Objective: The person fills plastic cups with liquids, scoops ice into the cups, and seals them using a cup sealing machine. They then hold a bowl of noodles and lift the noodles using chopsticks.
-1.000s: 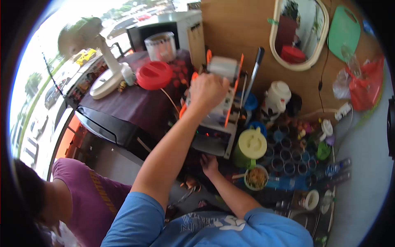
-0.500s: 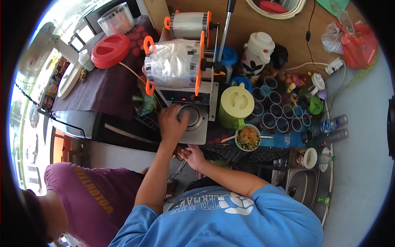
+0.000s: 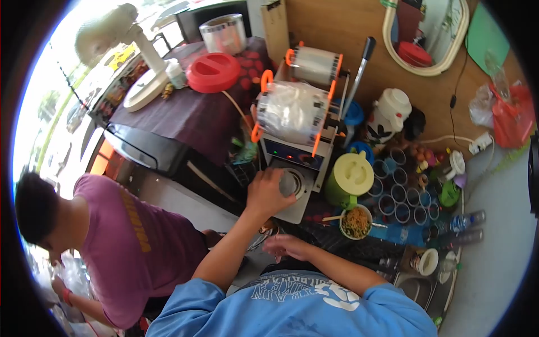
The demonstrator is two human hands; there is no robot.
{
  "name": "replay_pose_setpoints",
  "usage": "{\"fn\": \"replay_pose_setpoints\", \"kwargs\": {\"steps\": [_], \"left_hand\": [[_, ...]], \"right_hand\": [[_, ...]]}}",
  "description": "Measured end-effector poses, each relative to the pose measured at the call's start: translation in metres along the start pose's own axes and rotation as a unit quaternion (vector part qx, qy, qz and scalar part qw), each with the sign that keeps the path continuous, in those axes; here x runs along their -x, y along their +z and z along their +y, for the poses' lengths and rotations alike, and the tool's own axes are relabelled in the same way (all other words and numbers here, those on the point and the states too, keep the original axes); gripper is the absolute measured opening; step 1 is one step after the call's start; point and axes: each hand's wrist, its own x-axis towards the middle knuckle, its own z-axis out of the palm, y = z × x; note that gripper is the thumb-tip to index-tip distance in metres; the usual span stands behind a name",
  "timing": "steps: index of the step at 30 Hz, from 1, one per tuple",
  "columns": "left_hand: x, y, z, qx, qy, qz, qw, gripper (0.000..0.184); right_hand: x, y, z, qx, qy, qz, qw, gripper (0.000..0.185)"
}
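My left hand is wrapped round a clear plastic cup at the front of the sealing machine, over the round metal ring on its tray. Above it the machine's control panel shows small lights, and a roll of clear film with orange end wheels sits on top. Lower and to the right, my right hand is held in front of the blue shirt, fingers loosely stretched out and holding nothing visible. A long lever handle rises at the machine's right side.
A yellow-green lidded jug, a noodle bowl and several clear cups stand to the right. A white flask is behind them. A red lid lies at the left. A person in purple stands at the lower left.
My left hand was on the upper part of the machine, then came down empty beside the ring; now it holds a clear cup. My right hand has drawn back from the counter edge. The view has shifted.
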Motion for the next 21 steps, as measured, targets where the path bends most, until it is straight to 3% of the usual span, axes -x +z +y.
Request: {"fn": "replay_pose_setpoints", "kwargs": {"steps": [1, 3, 5, 7, 8, 10, 13, 15, 16, 18, 19, 21], "left_hand": [[0.001, -0.038, 0.01, 0.033, -0.012, 0.01, 0.999, 0.061], [0.004, -0.11, 0.02, 0.087, -0.034, 0.024, 0.995, 0.057], [0.002, -0.173, 0.029, 0.118, -0.038, 0.039, 0.992, 0.051], [0.001, -0.23, 0.036, 0.115, -0.035, 0.062, 0.991, 0.049], [0.001, -0.254, 0.038, 0.103, -0.039, 0.074, 0.991, 0.049], [-0.004, -0.292, 0.034, 0.052, -0.038, 0.123, 0.99, 0.048], [-0.036, -0.334, 0.024, 0.012, -0.11, 0.15, 0.982, 0.042], [-0.068, -0.349, -0.021, -0.062, -0.098, 0.167, 0.979, 0.043], [-0.087, -0.354, -0.045, -0.115, -0.08, 0.175, 0.975, 0.045], [-0.121, -0.356, -0.084, -0.133, -0.088, 0.174, 0.972, 0.055], [-0.136, -0.352, -0.104, -0.148, -0.097, 0.179, 0.968, 0.056], [-0.161, -0.346, -0.15, -0.14, -0.12, 0.16, 0.97, 0.057]], "right_hand": [[0.028, 0.019, -0.023, 0.097, 0.021, -0.051, 0.994, 0.038], [0.08, 0.054, -0.07, 0.308, -0.034, -0.157, 0.938, 0.041], [0.125, 0.086, -0.111, 0.381, -0.148, -0.278, 0.869, 0.045], [0.164, 0.129, -0.15, 0.356, -0.297, -0.378, 0.801, 0.035], [0.174, 0.149, -0.156, 0.359, -0.293, -0.386, 0.798, 0.035], [0.181, 0.181, -0.159, 0.26, -0.497, -0.496, 0.663, 0.033], [0.199, 0.18, -0.159, 0.287, -0.423, -0.534, 0.673, 0.02], [0.215, 0.187, -0.165, 0.234, -0.472, -0.417, 0.741, 0.012], [0.217, 0.192, -0.168, 0.139, -0.544, -0.322, 0.762, 0.015], [0.219, 0.197, -0.184, 0.068, -0.611, -0.303, 0.728, 0.021], [0.224, 0.206, -0.184, 0.026, -0.619, -0.309, 0.721, 0.023], [0.248, 0.225, -0.187, -0.014, -0.542, -0.256, 0.801, 0.013]]}}
